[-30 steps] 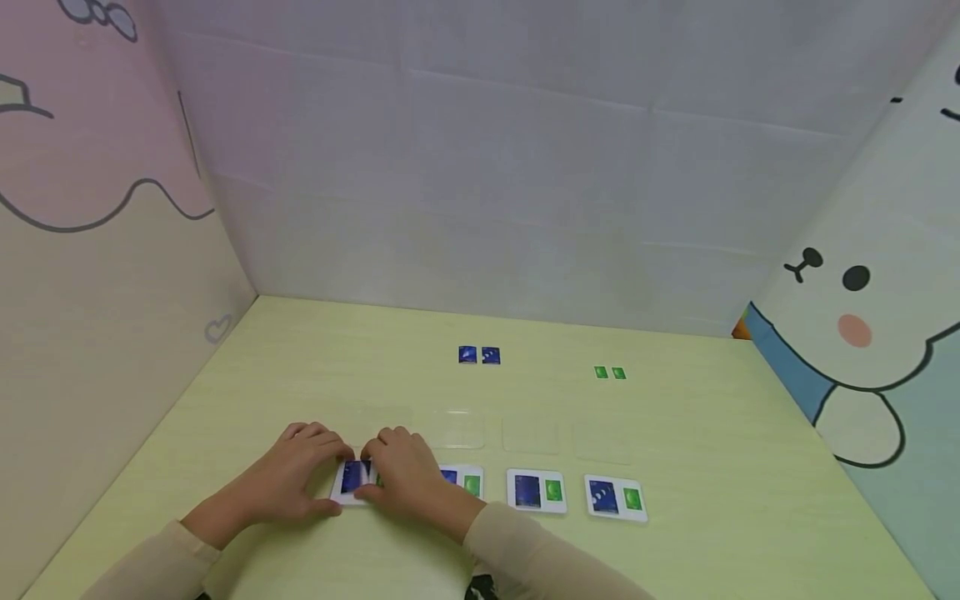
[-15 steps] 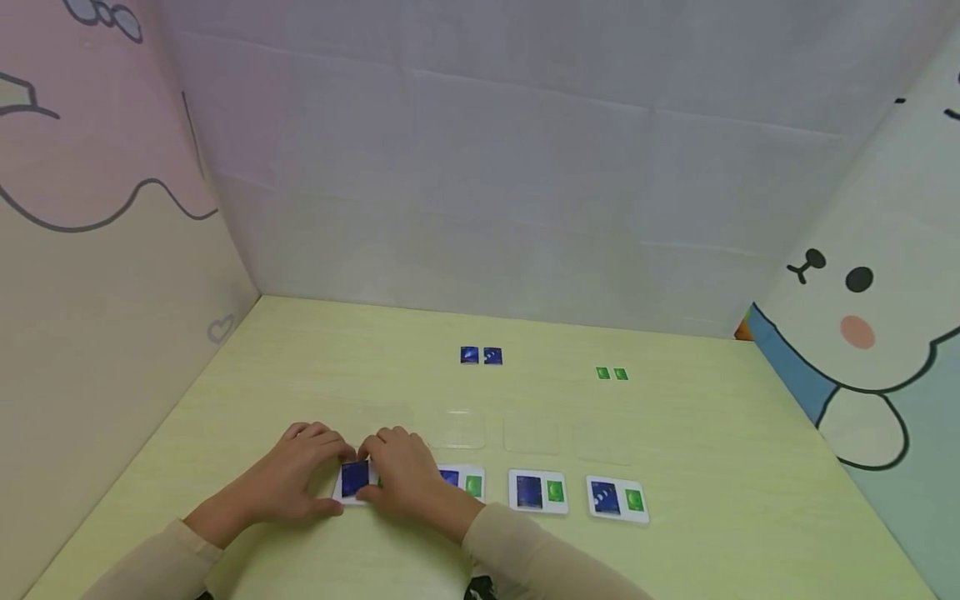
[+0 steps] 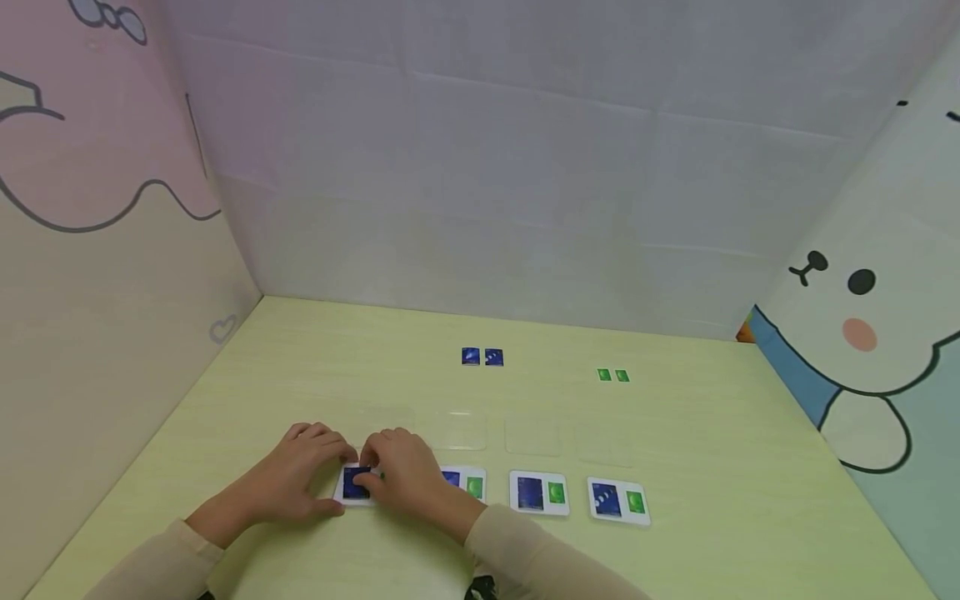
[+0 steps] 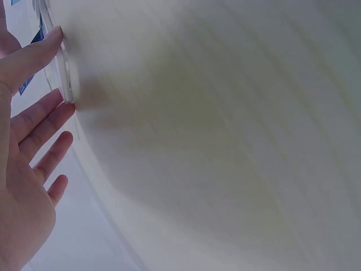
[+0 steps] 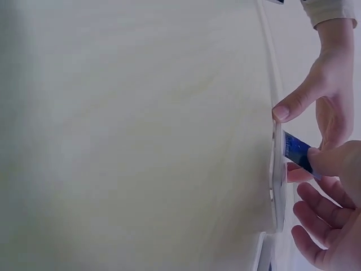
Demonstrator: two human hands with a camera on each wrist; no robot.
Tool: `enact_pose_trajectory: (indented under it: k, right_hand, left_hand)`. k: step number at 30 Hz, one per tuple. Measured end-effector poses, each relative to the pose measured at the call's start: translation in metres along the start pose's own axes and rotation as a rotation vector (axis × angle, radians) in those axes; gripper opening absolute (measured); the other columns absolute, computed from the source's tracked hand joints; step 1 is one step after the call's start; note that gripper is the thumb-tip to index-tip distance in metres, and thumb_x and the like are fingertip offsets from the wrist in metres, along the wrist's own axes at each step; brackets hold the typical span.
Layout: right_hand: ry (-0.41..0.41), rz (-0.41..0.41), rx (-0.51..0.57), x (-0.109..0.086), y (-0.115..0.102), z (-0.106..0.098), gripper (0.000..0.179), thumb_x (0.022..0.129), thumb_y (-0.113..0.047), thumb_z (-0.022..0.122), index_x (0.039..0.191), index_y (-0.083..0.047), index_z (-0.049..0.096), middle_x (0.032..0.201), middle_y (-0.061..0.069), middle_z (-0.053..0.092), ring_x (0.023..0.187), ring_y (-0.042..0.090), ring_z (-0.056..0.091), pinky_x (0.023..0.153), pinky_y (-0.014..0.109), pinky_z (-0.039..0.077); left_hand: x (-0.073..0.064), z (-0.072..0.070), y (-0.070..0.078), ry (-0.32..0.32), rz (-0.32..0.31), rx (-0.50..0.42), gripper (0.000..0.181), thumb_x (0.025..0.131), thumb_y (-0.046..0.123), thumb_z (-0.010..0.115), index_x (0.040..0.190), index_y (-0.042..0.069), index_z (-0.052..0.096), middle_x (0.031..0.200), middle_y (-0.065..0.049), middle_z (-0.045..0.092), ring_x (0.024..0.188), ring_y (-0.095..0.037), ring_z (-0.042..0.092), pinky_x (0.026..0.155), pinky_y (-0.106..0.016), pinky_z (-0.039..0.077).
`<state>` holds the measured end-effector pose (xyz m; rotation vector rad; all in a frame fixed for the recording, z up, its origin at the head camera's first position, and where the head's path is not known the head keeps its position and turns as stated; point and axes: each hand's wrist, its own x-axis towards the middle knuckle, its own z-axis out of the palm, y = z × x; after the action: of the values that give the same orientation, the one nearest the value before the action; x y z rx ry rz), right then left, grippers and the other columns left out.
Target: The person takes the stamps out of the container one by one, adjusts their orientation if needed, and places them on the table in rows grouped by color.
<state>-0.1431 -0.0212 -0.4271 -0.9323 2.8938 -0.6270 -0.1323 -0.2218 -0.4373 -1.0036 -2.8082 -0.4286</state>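
Note:
My left hand (image 3: 296, 471) holds a small white rounded tray (image 3: 339, 498) by its left end, thumb at the near edge and fingertips at the far edge. The left wrist view shows the thumb and fingers spread along the tray's side. Above this tray my right hand (image 3: 408, 475) pinches a dark blue picture card (image 3: 354, 483) between thumb and forefinger. In the right wrist view the blue card (image 5: 296, 149) tilts, its lower edge at the tray's surface. A green card in the same tray is mostly hidden behind my right fingers.
Three similar white trays, such as the rightmost one (image 3: 636, 517), stand in a row to the right, each with a blue and a green card. Behind lie several clear plastic pieces (image 3: 532, 436). Two blue cards (image 3: 471, 357) and two green cards (image 3: 604, 375) lie farther back.
The blue card has turned slightly, from glare on its face to plain dark blue. My right thumb has shifted a little up onto the card's face. The left hand stays put.

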Motion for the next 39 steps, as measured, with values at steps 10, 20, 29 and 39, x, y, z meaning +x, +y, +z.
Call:
enact_pose_trajectory:
  k: [10,20,29,39]
  right_hand:
    - [-0.03,0.04,0.386,0.0013,0.0055,-0.0009,0.007,0.086,-0.016,0.071,0.088,-0.011,0.066,0.074,-0.005,0.06,0.062,-0.005,0.044,0.058,0.01,0.04]
    - [-0.05,0.074,0.454,0.0007,0.0061,-0.0021,0.009,0.085,-0.014,0.071,0.092,-0.01,0.066,0.074,-0.005,0.059,0.063,-0.003,0.044,0.058,0.011,0.04]
    - [-0.067,0.082,0.437,0.0013,0.0052,-0.0022,0.009,0.084,-0.011,0.072,0.092,-0.009,0.068,0.072,-0.006,0.057,0.061,-0.003,0.043,0.056,0.011,0.039]
    - [-0.079,0.116,0.426,0.0011,0.0045,-0.0041,0.006,0.084,-0.013,0.072,0.089,-0.009,0.071,0.069,-0.007,0.057,0.06,-0.002,0.044,0.057,0.011,0.039]
  left_hand:
    - [0.0004,0.0001,-0.0005,0.0,0.002,0.005,0.049,0.062,0.044,0.084,0.102,0.023,0.064,0.1,0.016,0.063,0.099,-0.011,0.052,0.091,-0.046,0.036]
    - [-0.0003,-0.0003,0.0001,0.003,0.003,-0.002,0.05,0.063,0.043,0.084,0.103,0.024,0.064,0.1,0.016,0.062,0.099,-0.011,0.052,0.091,-0.046,0.035]
    - [-0.0001,-0.0007,0.0004,-0.001,0.002,-0.01,0.049,0.062,0.041,0.085,0.103,0.025,0.063,0.1,0.017,0.062,0.099,-0.01,0.051,0.092,-0.045,0.034]
    - [-0.0007,-0.0006,-0.0001,-0.008,-0.003,0.001,0.049,0.062,0.042,0.084,0.102,0.024,0.063,0.1,0.016,0.062,0.098,-0.01,0.051,0.09,-0.045,0.035]
